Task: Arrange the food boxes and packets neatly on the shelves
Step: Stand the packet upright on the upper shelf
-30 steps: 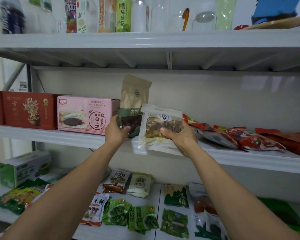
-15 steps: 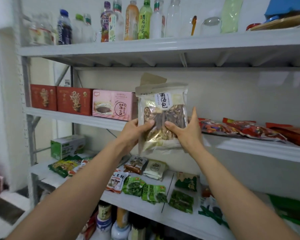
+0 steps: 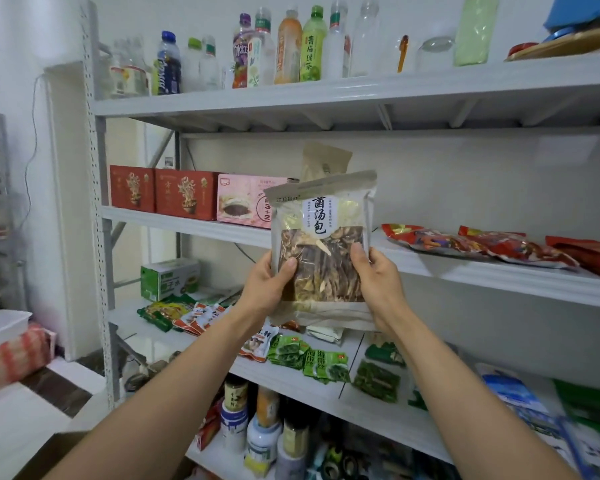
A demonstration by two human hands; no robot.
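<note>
Clear plastic packet of dried mushrooms (image 3: 326, 265), white label near the top, is held upright in mid-air, in front of the pink box (image 3: 243, 202) and overlapping its right end. It touches no shelf. The left hand (image 3: 269, 289) grips the packet's lower left edge with the thumb across the front. The right hand (image 3: 378, 285) grips the lower right edge the same way, and the fingers of both are hidden behind the packet. This two-sided hold keeps the floppy bag flat with the label facing the person, probably so it can be checked and squared before it is set down. Just right of the pink box a brown paper pouch (image 3: 326, 159) stands upright, only its top showing above the packet. That suggests the standing row is meant to run on from there. Left of the pink box two red boxes (image 3: 163, 194) sit side by side, faces forward, and that end looks sorted. Well right of the pink box, red packets (image 3: 482, 244) lie flat and overlapping, not yet tidied. The bare stretch of middle shelf (image 3: 430, 263) to the right of the pink box, before the red packets, looks like the likely slot. On the shelf below the pink box, small green packets (image 3: 323, 362) lie scattered. The task looks partly done.
</note>
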